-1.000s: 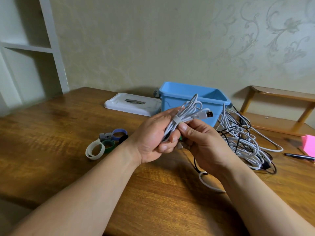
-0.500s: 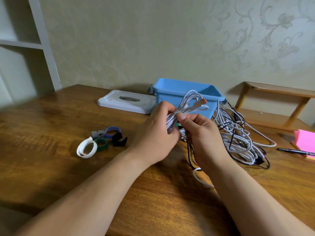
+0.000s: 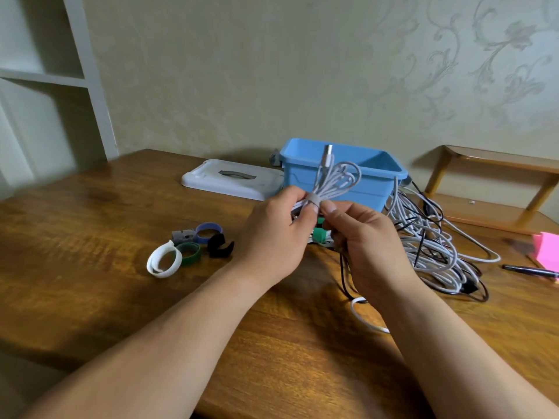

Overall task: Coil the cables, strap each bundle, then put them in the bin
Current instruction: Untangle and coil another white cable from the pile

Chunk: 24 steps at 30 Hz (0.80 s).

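Observation:
A coiled white cable bundle [image 3: 335, 181] stands upright in front of the blue bin [image 3: 348, 176], its plug end pointing up. A grey strap [image 3: 313, 200] is wrapped round its waist. My left hand [image 3: 275, 234] grips the lower part of the bundle. My right hand [image 3: 366, 246] pinches the bundle at the strap from the right. A tangle of white and black cables [image 3: 429, 240] lies on the table to the right of my hands. Loose straps lie to the left: a white one [image 3: 163, 260], a green one [image 3: 189, 252], a blue one [image 3: 208, 232] and a black one [image 3: 219, 244].
The bin's white lid [image 3: 233, 178] lies flat left of the bin. A pink block [image 3: 547, 249] and a black pen [image 3: 529, 270] sit at the table's right edge. A low wooden shelf [image 3: 490, 189] stands behind the cables, a white bookcase [image 3: 45, 80] at far left.
The bundle has turned upright, its plug now pointing up instead of right. Both hands shifted their hold around the strap. The camera has swung a little.

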### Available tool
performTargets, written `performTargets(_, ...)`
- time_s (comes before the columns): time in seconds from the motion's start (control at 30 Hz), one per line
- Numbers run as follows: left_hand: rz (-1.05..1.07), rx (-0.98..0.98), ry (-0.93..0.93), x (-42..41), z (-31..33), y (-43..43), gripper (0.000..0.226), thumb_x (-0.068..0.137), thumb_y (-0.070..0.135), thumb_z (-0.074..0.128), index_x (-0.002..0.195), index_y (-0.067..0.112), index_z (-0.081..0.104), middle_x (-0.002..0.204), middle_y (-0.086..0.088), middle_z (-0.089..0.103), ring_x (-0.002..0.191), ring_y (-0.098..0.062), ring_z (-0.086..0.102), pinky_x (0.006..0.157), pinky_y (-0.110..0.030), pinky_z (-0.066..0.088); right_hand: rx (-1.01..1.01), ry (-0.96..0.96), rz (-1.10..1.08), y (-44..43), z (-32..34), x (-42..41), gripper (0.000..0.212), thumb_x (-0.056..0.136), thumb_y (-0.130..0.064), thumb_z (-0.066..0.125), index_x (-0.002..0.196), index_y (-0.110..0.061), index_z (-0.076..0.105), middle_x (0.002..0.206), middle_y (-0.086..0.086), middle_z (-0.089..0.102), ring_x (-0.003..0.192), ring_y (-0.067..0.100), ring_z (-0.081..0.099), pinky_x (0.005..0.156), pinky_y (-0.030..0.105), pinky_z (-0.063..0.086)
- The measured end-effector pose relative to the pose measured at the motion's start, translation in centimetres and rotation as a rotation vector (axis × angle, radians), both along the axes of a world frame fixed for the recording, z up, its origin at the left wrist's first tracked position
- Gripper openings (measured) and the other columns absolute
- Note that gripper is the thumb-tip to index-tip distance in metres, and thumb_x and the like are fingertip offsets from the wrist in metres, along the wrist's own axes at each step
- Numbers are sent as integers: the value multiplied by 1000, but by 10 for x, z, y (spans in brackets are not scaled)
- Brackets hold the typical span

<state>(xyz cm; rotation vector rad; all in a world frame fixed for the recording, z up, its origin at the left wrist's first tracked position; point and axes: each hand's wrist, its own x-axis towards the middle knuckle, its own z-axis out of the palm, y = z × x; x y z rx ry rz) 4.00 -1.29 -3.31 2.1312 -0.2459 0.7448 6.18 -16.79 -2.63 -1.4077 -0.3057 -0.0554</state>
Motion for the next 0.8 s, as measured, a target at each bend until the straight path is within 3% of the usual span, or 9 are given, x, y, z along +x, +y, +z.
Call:
performTargets(0.13, -199, -237, 212, 3, 1, 1, 20, 108, 44, 53, 113, 30, 66, 77, 10, 66, 71, -14, 63, 66, -50, 53, -29, -59, -26, 2, 0, -1, 21, 105, -17, 64, 96, -4, 77, 70, -2, 63, 59, 3, 46, 55, 17, 40)
performTargets(0.2, -292, -333, 260, 4, 0, 2, 25, 103, 48, 56, 114, 28, 66, 73, 9, 60, 71, -13, 58, 65, -45, 46, -41, -97, -44, 2, -2, -1, 23, 105, -17, 64, 98, 2, 76, 67, -8, 66, 58, -1, 51, 57, 15, 42)
performTargets(0.27, -332, -374, 259, 4, -1, 0, 30, 101, 52, 60, 116, 26, 68, 81, 5, 67, 81, -10, 64, 71, -40, 48, -32, -125, -68, 2, -4, 0, 27, 105, -16, 64, 102, 9, 73, 64, -12, 66, 57, -3, 55, 58, 13, 43)
performTargets(0.33, -334, -419, 245, 6, -2, -1, 25, 107, 46, 59, 118, 26, 70, 89, 12, 72, 89, -4, 68, 77, -32, 52, -22, -133, -78, 5, -2, -2, 28, 106, -15, 64, 103, 12, 71, 62, -14, 65, 57, -3, 56, 57, 12, 44)
performTargets(0.4, -322, -481, 245, 9, -3, -2, 23, 110, 42, 56, 114, 24, 70, 81, 15, 67, 77, -5, 63, 66, -28, 49, 14, -134, -66, 7, -1, -5, 27, 106, -13, 62, 102, 13, 68, 58, -13, 63, 52, -1, 56, 52, 14, 46)
performTargets(0.53, -337, -629, 247, 12, -3, -1, 26, 112, 35, 54, 116, 16, 71, 77, 2, 58, 64, -12, 53, 52, -31, 44, 62, -142, 18, 9, 4, -11, 15, 108, -1, 54, 106, 11, 61, 52, -10, 61, 42, 2, 56, 46, 14, 45)
performTargets(0.7, -433, -702, 284, 11, 0, -1, 31, 113, 35, 50, 119, 14, 73, 73, -3, 57, 65, -17, 52, 53, -32, 46, 147, -87, 60, 8, 4, -9, 8, 108, -2, 53, 109, 7, 55, 56, 4, 61, 47, 15, 60, 47, 27, 50)
performTargets(0.8, -528, -722, 357, 6, 7, 2, 38, 113, 36, 45, 119, 10, 72, 67, -4, 54, 57, -18, 48, 51, -31, 44, 118, -101, 204, 5, -2, -4, 26, 109, -14, 56, 113, 13, 56, 76, 30, 62, 67, 46, 62, 62, 52, 53)
